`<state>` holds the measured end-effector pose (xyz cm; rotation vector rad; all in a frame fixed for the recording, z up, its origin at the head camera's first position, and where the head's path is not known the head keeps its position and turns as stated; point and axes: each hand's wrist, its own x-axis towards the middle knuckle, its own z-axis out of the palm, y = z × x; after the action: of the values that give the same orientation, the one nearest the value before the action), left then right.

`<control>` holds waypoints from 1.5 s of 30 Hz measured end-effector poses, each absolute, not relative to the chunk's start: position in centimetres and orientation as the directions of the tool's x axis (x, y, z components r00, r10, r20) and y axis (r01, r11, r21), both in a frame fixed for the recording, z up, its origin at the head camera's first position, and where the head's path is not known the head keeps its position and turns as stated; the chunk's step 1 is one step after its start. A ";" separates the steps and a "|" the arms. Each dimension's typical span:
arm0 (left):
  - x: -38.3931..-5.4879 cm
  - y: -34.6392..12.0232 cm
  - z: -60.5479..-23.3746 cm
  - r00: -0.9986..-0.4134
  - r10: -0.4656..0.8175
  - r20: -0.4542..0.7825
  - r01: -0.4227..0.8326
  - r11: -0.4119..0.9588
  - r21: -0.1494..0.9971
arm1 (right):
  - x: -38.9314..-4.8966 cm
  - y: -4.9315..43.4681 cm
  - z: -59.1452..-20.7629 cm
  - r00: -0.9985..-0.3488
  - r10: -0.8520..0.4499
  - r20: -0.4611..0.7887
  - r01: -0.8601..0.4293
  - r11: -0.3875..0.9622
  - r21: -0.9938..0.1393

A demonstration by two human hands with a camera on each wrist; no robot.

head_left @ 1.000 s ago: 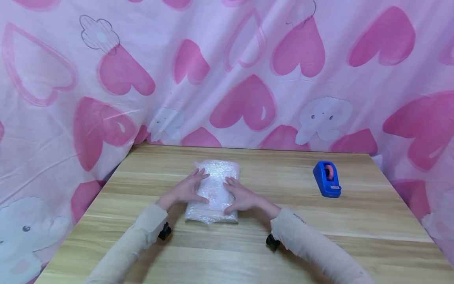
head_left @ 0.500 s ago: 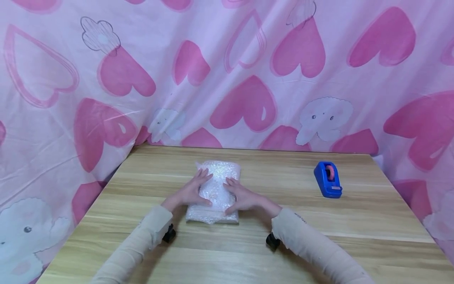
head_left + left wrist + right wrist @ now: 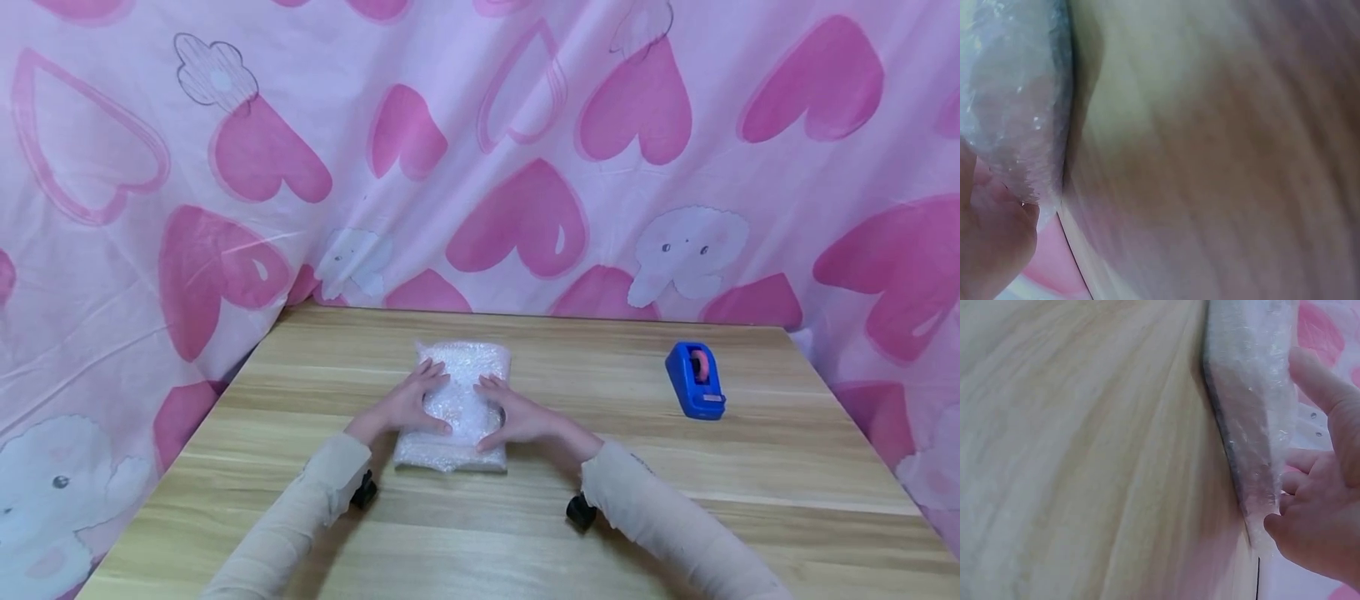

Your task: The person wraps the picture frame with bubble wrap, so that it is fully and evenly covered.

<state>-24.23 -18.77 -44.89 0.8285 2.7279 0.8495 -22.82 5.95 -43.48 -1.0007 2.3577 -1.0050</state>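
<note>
A flat, oblong package in clear bubble wrap (image 3: 461, 400) lies on the wooden table (image 3: 600, 533), left of centre in the head view. My left hand (image 3: 408, 406) rests on its left side with thumb and fingers spread. On the right side of the package, my right hand (image 3: 519, 418) touches the wrap, thumb toward the near end. The fingers of neither hand are curled round the package. Both wrist views show the side of the bubble wrap (image 3: 1247, 394) against the tabletop, with a dark lower edge. What the wrap contains cannot be made out.
A blue tape dispenser (image 3: 684, 387) with a pink roll (image 3: 700, 365) stands at the back right of the table. Behind the table hangs a pink cloth (image 3: 517, 108) printed with hearts. A small black camera (image 3: 581, 512) sits under the right wrist, another (image 3: 363, 490) under the left.
My left hand has shifted slightly to the right over the wrap. My right hand stays in nearly the same place, and the package lies still.
</note>
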 end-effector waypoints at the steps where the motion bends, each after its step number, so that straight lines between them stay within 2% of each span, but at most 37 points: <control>1: -24.3 -18.7 -44.8 -0.831 0.556 0.006 0.461 0.683 0.566 | -22.8 6.1 -43.4 -0.675 -0.734 -0.069 -0.450 0.484 -0.751; 5: -24.3 -18.4 -44.6 -0.835 0.550 -0.002 0.447 0.682 0.579 | -22.7 6.8 -43.0 -0.717 -0.697 -0.025 -0.391 0.431 -0.813; 8: -24.3 -18.3 -44.6 -0.838 0.546 -0.009 0.440 0.684 0.582 | -22.7 7.6 -42.5 -0.750 -0.660 0.038 -0.342 0.339 -0.877; 11: -24.3 -18.4 -44.6 -0.839 0.545 -0.011 0.437 0.686 0.582 | -22.9 9.0 -42.1 -0.769 -0.632 0.100 -0.339 0.270 -0.901; 13: -24.2 -18.5 -44.7 -0.844 0.537 -0.019 0.429 0.695 0.577 | -23.1 10.2 -41.7 -0.777 -0.616 0.128 -0.365 0.276 -0.889; 21: -24.0 -18.9 -44.5 -0.847 0.531 -0.014 0.426 0.695 0.578 | -23.6 17.6 -40.2 -0.853 -0.504 0.140 -0.404 0.465 -0.788; 27: -23.8 -19.0 -44.4 -0.850 0.526 -0.021 0.414 0.694 0.589 | -23.6 23.9 -40.0 -0.911 -0.392 0.131 -0.365 0.616 -0.698; 32: -23.9 -19.0 -44.7 -0.851 0.526 -0.019 0.415 0.693 0.590 | -23.5 29.5 -40.0 -0.961 -0.244 0.131 -0.272 0.738 -0.618; 37: -23.9 -18.9 -44.8 -0.855 0.518 -0.024 0.411 0.704 0.579 | -22.9 33.4 -40.6 -0.990 -0.106 0.098 -0.144 0.764 -0.629; 45: -23.8 -18.6 -44.6 -0.848 0.529 -0.027 0.413 0.693 0.591 | -22.7 36.4 -42.7 -0.999 -0.050 0.004 -0.039 0.734 -0.678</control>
<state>-23.76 -18.59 -44.60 0.7621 2.7071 0.8747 -22.73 36.44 -42.67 -0.0746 2.9124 -1.1374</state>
